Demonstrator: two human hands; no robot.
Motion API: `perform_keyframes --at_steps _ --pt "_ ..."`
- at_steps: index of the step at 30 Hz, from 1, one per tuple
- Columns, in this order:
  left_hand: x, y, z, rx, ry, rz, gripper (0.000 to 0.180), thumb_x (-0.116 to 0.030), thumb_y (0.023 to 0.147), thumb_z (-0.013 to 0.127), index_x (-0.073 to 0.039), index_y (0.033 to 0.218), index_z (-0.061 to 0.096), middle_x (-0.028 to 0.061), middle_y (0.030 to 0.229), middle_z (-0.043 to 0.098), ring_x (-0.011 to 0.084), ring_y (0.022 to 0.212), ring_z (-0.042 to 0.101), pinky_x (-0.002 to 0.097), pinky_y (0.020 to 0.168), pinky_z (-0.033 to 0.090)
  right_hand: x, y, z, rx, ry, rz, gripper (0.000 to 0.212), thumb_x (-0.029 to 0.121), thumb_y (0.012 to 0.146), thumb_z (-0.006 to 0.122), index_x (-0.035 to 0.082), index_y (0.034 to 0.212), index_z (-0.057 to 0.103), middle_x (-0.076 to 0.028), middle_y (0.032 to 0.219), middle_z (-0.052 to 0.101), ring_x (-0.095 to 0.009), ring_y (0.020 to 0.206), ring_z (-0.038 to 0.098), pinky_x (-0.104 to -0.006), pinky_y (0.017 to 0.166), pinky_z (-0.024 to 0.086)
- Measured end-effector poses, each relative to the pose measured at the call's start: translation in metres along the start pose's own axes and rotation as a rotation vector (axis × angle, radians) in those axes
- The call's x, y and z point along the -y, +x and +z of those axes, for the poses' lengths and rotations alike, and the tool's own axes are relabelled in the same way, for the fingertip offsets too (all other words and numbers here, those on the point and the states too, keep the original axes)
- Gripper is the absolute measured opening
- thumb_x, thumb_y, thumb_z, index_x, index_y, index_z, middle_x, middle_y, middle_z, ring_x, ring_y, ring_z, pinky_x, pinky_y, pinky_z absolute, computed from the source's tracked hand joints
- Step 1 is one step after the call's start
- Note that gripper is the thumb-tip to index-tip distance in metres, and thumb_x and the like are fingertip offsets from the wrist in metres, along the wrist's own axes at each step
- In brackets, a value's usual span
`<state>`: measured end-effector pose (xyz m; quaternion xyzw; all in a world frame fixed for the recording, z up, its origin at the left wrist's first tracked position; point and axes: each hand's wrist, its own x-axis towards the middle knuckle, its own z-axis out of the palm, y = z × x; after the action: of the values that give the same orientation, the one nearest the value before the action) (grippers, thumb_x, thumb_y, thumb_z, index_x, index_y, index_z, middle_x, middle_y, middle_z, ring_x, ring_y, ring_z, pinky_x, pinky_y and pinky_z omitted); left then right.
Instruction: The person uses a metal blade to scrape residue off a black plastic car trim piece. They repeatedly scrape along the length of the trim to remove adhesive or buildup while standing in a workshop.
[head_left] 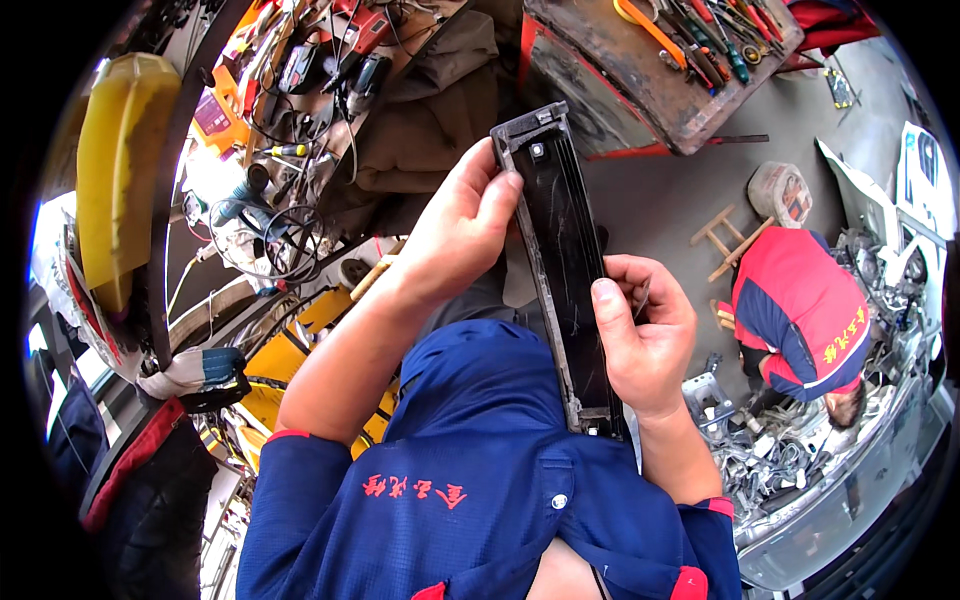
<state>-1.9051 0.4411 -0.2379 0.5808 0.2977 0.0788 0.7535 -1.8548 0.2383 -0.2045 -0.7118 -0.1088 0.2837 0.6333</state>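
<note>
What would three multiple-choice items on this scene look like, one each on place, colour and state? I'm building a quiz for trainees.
1. Where does the left hand grip the long black panel?
A. near its upper end
B. at its lower end
C. nowhere

2. What colour is the large container at far left?
A. green
B. yellow
C. white

3. How is the panel held?
A. lying on the floor
B. clamped in a vice
C. held by both hands

Answers: 1 A, the fingers wrap its upper part; 2 B, it is plainly yellow; 3 C, the right hand grips it lower down.
</note>
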Motion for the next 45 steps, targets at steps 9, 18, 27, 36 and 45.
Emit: perform_keyframes --at_steps 9,18,27,36,45 --pt "-0.006 0.004 -0.039 0.355 0.107 -0.195 0.030 -0.013 0.104 0.059 0.001 0.130 0.059 0.0044 0.112 0.070 0.0118 0.100 0.064 0.0308 0.090 0.055 0.002 0.012 0.033 -0.034 0.106 0.062 0.013 0.006 0.101 0.068 -0.003 0.111 0.069 0.000 0.092 0.071 -0.001 0.075 0.058 -0.0190 0.068 0.048" --pt "0.006 -0.017 -0.048 0.521 -0.090 -0.523 0.035 -0.019 0.109 0.055 -0.001 0.139 0.058 0.0080 0.125 0.069 0.0175 0.115 0.066 0.0374 0.104 0.053 -0.004 0.021 0.053 -0.107 0.110 0.058 0.018 0.012 0.101 0.071 -0.001 0.114 0.070 0.000 0.091 0.072 -0.002 0.077 0.060 -0.0208 0.071 0.051" --pt "-0.013 -0.012 -0.035 0.636 0.017 -0.347 0.040 -0.013 0.109 0.049 0.002 0.146 0.050 0.0080 0.130 0.066 0.0151 0.120 0.061 0.0346 0.107 0.049 0.036 0.014 0.004 -0.014 -0.117 -0.109 0.037 0.007 0.110 0.050 -0.003 0.145 0.057 -0.003 0.105 0.061 -0.008 0.082 0.056 -0.0251 0.072 0.054" --pt "-0.019 -0.018 -0.016 0.731 -0.056 -0.354 0.038 -0.011 0.108 0.044 0.002 0.144 0.046 0.0110 0.121 0.066 0.0200 0.105 0.068 0.0391 0.088 0.060 0.057 0.016 -0.009 0.143 -0.330 -0.027 0.029 0.002 0.094 0.075 0.000 0.123 0.072 -0.003 0.084 0.067 -0.006 0.069 0.059 -0.0232 0.064 0.050" --pt "-0.012 -0.021 -0.006 0.766 -0.130 -0.306 0.044 -0.007 0.107 0.045 0.003 0.150 0.040 0.0148 0.132 0.064 0.0211 0.122 0.063 0.0389 0.105 0.053 0.050 0.025 -0.015 0.174 -0.518 -0.338 0.031 0.008 0.093 0.075 0.006 0.124 0.076 -0.015 0.082 0.073 -0.025 0.066 0.069 -0.0344 0.065 0.055"
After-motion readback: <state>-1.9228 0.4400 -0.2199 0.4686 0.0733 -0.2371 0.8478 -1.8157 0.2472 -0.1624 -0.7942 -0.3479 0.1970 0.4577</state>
